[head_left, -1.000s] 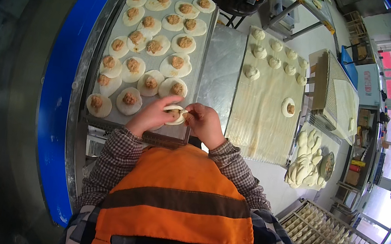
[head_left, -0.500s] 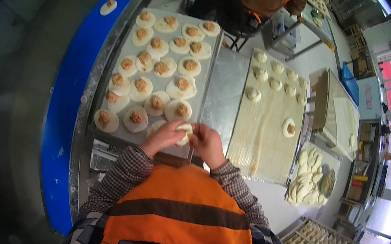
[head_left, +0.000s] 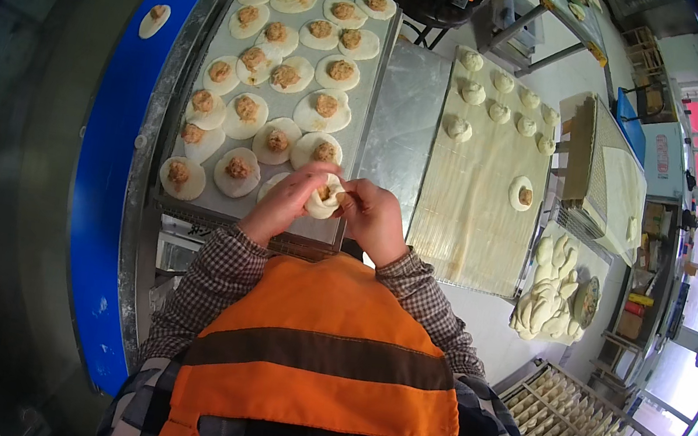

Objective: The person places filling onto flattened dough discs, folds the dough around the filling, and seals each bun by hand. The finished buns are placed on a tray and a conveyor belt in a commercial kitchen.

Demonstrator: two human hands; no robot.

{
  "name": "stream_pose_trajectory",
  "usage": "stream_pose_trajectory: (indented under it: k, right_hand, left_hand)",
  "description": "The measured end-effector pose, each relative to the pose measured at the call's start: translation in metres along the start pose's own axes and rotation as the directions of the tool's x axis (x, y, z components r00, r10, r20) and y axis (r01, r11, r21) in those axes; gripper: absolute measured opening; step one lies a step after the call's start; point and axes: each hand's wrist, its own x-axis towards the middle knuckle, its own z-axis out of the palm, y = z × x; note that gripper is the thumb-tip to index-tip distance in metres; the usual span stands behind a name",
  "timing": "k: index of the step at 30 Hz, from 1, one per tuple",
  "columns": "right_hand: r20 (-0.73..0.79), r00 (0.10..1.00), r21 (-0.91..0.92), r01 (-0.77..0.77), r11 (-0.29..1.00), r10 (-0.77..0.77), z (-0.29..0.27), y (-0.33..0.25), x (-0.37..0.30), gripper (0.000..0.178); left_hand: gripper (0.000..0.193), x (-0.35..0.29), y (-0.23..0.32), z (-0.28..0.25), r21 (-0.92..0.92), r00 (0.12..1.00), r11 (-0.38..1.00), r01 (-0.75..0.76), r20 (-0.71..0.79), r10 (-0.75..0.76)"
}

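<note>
Pinching a filled dough round (head_left: 322, 205) between left hand (head_left: 283, 202) and right hand (head_left: 377, 221), mid-frame; probably soft, light, tearable; grip its rim.

Left grip (head_left: 282, 203) cupped, right grip (head_left: 373, 219) pinching, 2 forearms (head_left: 214, 275) converging

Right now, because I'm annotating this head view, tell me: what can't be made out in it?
- The underside of the held dough piece: faces away from the camera.
- Right hand: its fingertips' exact grip is hidden by its own knuckles and the dough.
- Dough round beside the left hand: partly covered by that hand.
- Blue strip: far end cut off by the upper edge.
</note>
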Motion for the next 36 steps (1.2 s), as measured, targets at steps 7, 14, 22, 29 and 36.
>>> stream_pose_trajectory:
  k: [7,14,22,29,36]
  right_hand:
    - [-0.051,0.966,-0.331,0.224,0.917,-0.254,-0.001,-0.005,0.000,0.017]
    - [0.020,0.989,-0.128,0.149,0.980,-0.148,0.001,-0.002,-0.002,0.021]
    - [0.071,0.892,-0.456,0.427,0.781,-0.447,-0.005,-0.001,-0.006,0.019]
    - [0.158,0.967,0.267,-0.239,0.934,0.202,-0.013,0.002,-0.014,0.018]
    - [0.054,0.950,-0.321,0.307,0.896,-0.306,-0.040,0.006,-0.026,0.016]
  left_hand:
    - [0.055,-0.011,0.000,0.009,-0.215,0.940,0.947,0.239,-0.195,-0.281]
    - [0.067,-0.002,0.014,-0.011,0.064,0.882,0.879,0.472,-0.024,-0.471]
    - [0.066,-0.014,0.020,-0.003,0.147,0.979,0.972,0.182,0.068,-0.194]
    - [0.052,-0.014,0.016,0.003,-0.128,0.924,0.917,0.377,0.121,-0.363]
    - [0.048,-0.016,0.016,0.035,0.096,0.982,0.977,0.190,-0.016,-0.190]
